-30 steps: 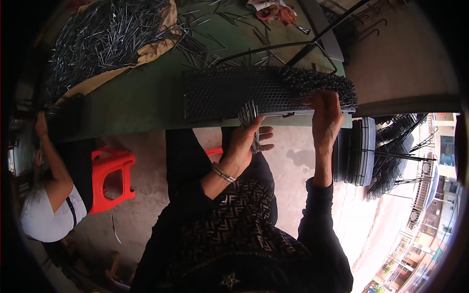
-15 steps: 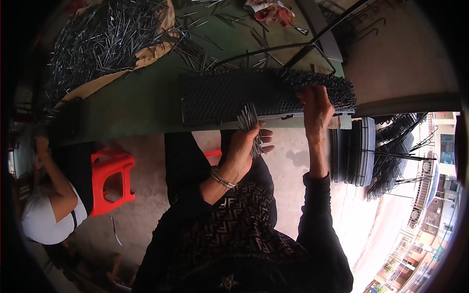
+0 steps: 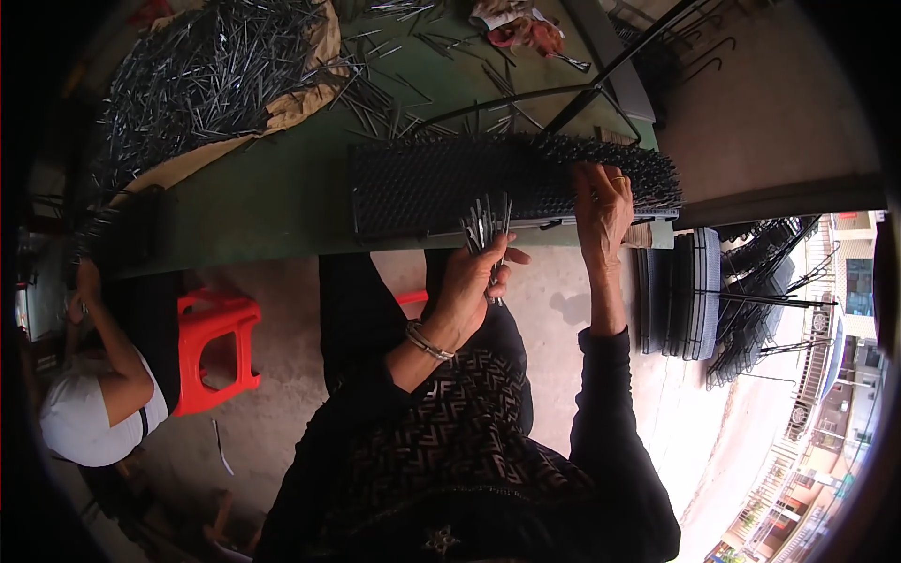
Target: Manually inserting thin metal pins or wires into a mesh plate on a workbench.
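Note:
A bundle of thin dark metal pins [image 3: 483,225] is gripped in my left hand [image 3: 469,286], in front of the near edge of a long black perforated rack [image 3: 422,192]. My right hand [image 3: 603,211] is at the right part of that rack, its fingertips pinched together just above the surface. What the pinch holds, if anything, is hidden. Many pins [image 3: 648,169] stand upright across the rack's right part and along its far edge. Its left part shows bare small holes.
A big heap of loose pins [image 3: 216,75] lies on brown paper [image 3: 310,98] on the green table [image 3: 216,211]. A black rod frame [image 3: 563,113] rises behind the rack. A red stool [image 3: 216,352] and a co-worker in white [image 3: 99,403] are at left; dark racks [image 3: 694,291] stand at right.
My right hand has shifted slightly left on the rack. The fingers of my left hand have curled in more, and the pins in it stand more upright.

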Motion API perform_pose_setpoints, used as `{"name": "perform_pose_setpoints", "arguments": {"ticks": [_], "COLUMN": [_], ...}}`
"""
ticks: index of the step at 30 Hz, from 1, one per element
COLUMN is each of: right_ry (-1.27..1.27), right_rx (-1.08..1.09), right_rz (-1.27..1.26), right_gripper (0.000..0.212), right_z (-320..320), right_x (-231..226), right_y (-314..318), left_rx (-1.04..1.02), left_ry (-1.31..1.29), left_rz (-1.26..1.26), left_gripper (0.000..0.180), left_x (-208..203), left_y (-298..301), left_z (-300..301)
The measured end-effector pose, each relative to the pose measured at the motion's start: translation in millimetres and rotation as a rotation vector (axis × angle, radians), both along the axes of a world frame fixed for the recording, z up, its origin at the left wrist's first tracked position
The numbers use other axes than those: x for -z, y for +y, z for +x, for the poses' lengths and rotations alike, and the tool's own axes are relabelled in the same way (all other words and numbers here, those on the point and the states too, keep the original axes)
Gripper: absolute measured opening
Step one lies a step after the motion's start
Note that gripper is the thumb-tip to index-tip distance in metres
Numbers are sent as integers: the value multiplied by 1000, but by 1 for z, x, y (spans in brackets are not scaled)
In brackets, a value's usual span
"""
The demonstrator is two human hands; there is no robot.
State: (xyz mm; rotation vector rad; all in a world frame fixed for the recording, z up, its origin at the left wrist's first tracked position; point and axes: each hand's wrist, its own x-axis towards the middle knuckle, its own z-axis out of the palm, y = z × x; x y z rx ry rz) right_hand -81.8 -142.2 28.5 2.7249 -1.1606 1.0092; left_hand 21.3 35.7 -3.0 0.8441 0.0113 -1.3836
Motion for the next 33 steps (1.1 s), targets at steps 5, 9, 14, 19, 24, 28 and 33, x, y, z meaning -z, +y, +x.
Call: {"name": "perform_pose_setpoints", "arguments": {"ticks": [5,9,14,19,24,28,33], "right_ry": [34,-155,-207,-261,-330,-322,-487], "right_rx": [19,-22,-301,-355,-403,-337,-290], "right_rz": [-58,212,1096,1220,1269,1289,1259], "right_gripper": [11,20,29,18,15,14,11], "right_z": [5,2,5,3,1,-4,-15], "right_x": [10,8,-15,-8,-12,-16,-33], "right_y": [3,15,42,41,41,42,41], "left_rx": [2,6,23,37,96,132,155], "left_ry": [-15,-30,-55,-131,-159,-174,-130], "left_rz": [-3,-16,-57,-42,-46,-46,34], "left_gripper": [26,26,25,25,27,28,39], "left_x": [-3,-6,-10,-18,-19,-18,-11], "left_y": [1,2,2,6,7,7,4], "left_z": [0,2,-1,-1,1,0,3]}}
